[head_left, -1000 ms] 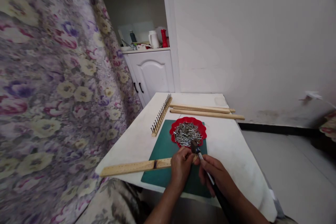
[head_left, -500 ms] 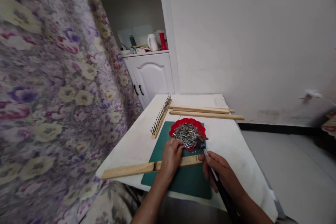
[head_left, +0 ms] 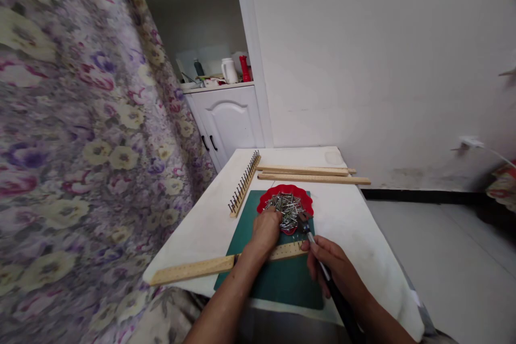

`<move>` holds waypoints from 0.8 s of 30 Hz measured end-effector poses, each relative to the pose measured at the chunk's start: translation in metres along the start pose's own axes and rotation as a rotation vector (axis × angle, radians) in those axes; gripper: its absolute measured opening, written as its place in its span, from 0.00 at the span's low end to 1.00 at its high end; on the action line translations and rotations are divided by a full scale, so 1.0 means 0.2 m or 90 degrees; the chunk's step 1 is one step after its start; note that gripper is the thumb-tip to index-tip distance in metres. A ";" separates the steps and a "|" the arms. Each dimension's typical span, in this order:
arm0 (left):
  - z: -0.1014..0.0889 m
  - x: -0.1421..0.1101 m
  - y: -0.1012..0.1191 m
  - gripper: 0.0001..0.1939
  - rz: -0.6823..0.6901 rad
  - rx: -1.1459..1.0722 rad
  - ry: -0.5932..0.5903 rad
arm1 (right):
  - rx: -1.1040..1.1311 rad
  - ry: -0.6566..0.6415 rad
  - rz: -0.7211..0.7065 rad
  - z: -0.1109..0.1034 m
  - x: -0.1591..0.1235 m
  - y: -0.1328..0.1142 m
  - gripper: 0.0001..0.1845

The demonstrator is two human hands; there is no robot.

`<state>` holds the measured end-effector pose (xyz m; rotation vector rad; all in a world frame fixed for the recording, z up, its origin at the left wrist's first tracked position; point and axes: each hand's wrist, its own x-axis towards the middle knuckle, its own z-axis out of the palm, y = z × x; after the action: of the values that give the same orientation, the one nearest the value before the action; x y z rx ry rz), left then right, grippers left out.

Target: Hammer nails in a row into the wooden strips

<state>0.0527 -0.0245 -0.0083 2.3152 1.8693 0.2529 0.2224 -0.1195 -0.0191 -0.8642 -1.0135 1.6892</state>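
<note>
My left hand (head_left: pixel 266 230) reaches to the near left side of a red scalloped dish (head_left: pixel 307 197) heaped with nails (head_left: pixel 287 207). Its fingers are curled in at the nails, and what they pinch, if anything, is hidden. In my right hand (head_left: pixel 330 260) is a hammer (head_left: pixel 327 274), gripped along its handle with the head up by the dish's near right rim. Below both hands a wooden strip with rows of small holes (head_left: pixel 193 270) lies across a green mat (head_left: pixel 282 290). A few nails stand in the strip's right end, close to my right fingertips.
On the white-covered table (head_left: pixel 205 231), a wooden strip studded with upright nails (head_left: pixel 245 185) lies at the back left. Several bare wooden strips (head_left: pixel 314 178) lie along the back. A flowered curtain (head_left: pixel 100 145) hangs at the left, and a white cabinet (head_left: pixel 231 123) stands behind.
My left hand has moved forward from above the wooden strip to the nails in the dish. My right hand still holds the hammer in much the same place. The view has shifted slightly.
</note>
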 end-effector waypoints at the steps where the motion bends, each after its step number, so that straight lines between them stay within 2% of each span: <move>1: 0.00 -0.01 0.00 0.09 0.004 0.007 0.008 | 0.001 -0.001 0.000 0.00 0.00 0.00 0.18; 5: 0.00 -0.06 -0.02 0.08 0.037 0.019 0.067 | -0.001 0.003 -0.011 -0.01 0.00 0.01 0.17; 8: -0.01 -0.11 -0.03 0.06 0.050 -0.028 0.109 | -0.013 0.013 -0.019 -0.01 0.00 0.01 0.16; 14: 0.00 -0.23 0.02 0.07 0.099 -0.259 0.167 | -0.038 0.025 -0.053 -0.01 0.01 0.01 0.16; 19: 0.08 -0.31 0.06 0.04 0.071 -0.440 0.155 | -0.035 0.029 -0.059 -0.02 0.00 0.00 0.16; 24: 0.13 -0.34 0.07 0.05 0.043 -0.512 0.134 | -0.046 0.031 -0.047 -0.01 -0.02 -0.02 0.16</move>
<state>0.0586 -0.0941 -0.0317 1.8214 1.3773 1.0652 0.2269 -0.1215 -0.0171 -0.9002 -1.0662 1.5708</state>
